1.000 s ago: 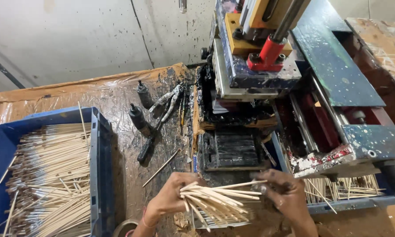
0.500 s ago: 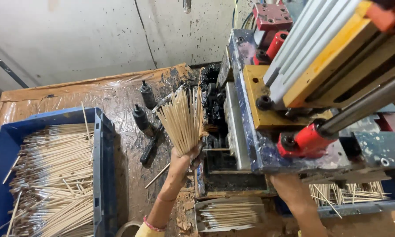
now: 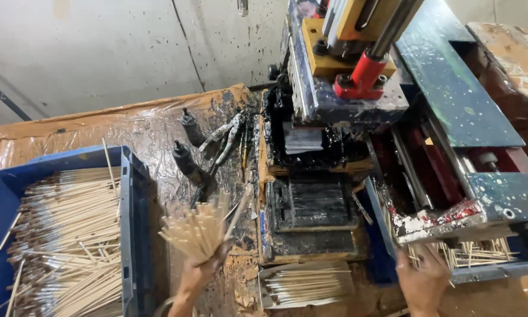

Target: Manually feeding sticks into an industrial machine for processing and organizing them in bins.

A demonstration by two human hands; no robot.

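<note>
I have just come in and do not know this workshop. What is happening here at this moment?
A person stands at a paint-spattered machine. The left hand grips a fanned bundle of thin wooden sticks and holds it up between the blue crate full of similar sticks and the machine's black, ink-stained bed. The right hand reaches toward loose sticks lying under the machine's right side. A small tray of sticks sits in front of the bed.

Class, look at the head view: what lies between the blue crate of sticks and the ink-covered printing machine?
The left hand holding a fanned bundle of sticks, and two black-stained tools on plastic sheeting.
</note>
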